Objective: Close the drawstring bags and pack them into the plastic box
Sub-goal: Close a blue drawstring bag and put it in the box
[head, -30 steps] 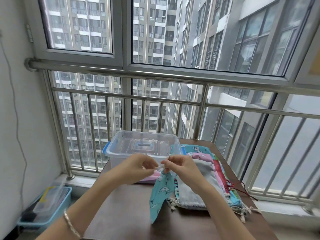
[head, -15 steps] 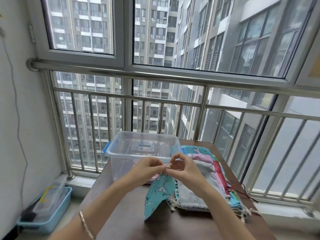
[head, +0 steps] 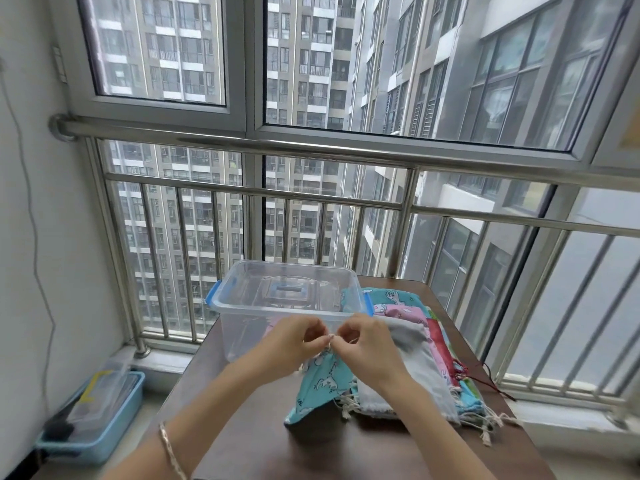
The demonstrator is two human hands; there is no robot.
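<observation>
Teal printed bag (head: 325, 382); mouth bunched.

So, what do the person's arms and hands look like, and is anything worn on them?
The left forearm and right forearm are bare, with no sleeves in view. The left hand and right hand wear no gloves. A thin silver-coloured braided bracelet circles the left wrist. No watch shows; rings are too small to tell.

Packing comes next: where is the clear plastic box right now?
Head view: the clear plastic box stands at the far left of the table, just beyond the left hand and right hand, the stack of bags to its right.
</observation>
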